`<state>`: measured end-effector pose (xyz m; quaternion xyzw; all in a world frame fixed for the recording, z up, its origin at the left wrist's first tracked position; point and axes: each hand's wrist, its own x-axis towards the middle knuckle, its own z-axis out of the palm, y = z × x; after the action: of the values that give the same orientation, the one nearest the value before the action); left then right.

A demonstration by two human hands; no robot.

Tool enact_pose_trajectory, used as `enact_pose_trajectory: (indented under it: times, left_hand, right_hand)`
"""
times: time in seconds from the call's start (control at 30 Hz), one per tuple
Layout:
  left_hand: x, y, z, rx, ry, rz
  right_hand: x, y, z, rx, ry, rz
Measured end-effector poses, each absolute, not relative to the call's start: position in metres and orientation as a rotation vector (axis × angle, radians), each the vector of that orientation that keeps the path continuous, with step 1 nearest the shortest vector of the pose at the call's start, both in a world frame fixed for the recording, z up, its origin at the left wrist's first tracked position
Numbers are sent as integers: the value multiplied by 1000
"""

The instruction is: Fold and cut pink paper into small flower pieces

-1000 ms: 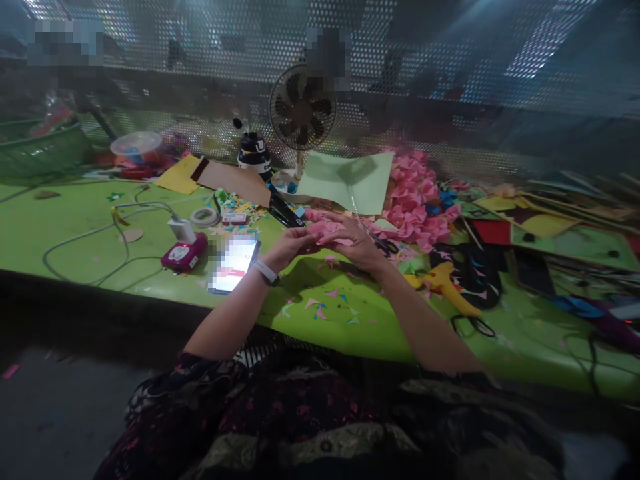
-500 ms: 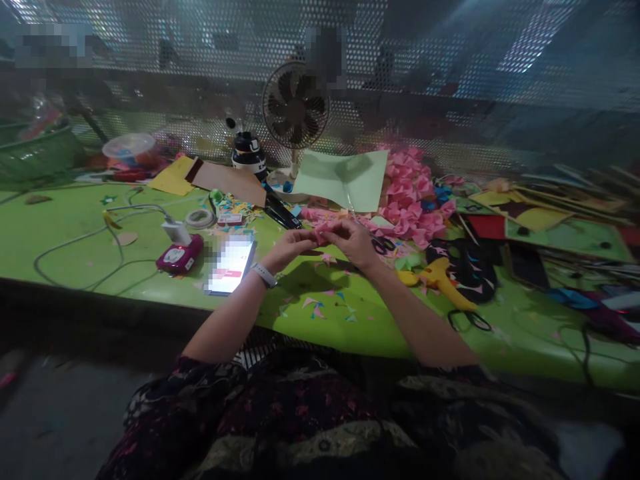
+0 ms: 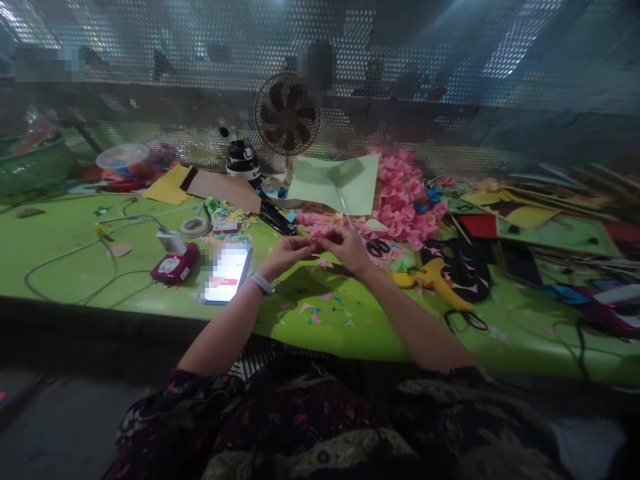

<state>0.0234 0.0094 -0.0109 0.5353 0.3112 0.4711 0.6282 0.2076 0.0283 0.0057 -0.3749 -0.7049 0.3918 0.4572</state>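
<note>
The person wears a dark, loose garment [image 3: 300, 407] with small flowers of dull pinkish red, and with paler, tan-green patterned bands [image 3: 350, 443] on the front. The sleeves [image 3: 150, 413] end near the elbows, the left one having also whitish figures. Around the left wrist [image 3: 271, 271] sits a narrow, whitish wristband [image 3: 261, 283].

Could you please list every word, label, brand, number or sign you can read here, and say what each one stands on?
No complete word or brand can be read with certainty.
"E": seems to start the lettering on the pale band of the black container; the rest is unreadable.
Phone: screen text too blurred, partly pixelated.
Small box: print too small.
Purple socket unit: pale label too small.
</note>
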Motion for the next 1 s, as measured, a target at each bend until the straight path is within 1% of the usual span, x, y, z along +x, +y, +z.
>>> enact_pose_trajectory:
  times: [0.27, 0.43, 0.5, 0.73, 0.87, 1.0]
  left_hand:
    - [23, 11, -12, 1224, 698, 1050]
    - [24, 9, -10, 1237, 702, 1010]
    - [24, 8, -10, 1240, 711, 1005]
    - [27, 8, -12, 1223, 823, 950]
    - [28, 9, -13, 1193, 793, 958]
    - [25, 9, -12, 1184, 766, 937]
  right_hand:
    - [207, 31, 9, -946, -1714, 921]
    - [207, 36, 8, -897, -1708, 1046]
    - [206, 36, 6, -874, -1740, 1044]
    - [199, 29, 1, -917, -1717, 884]
    - [201, 24, 4, -967, -1858, 641]
    - [204, 21, 9, -1040, -1977, 523]
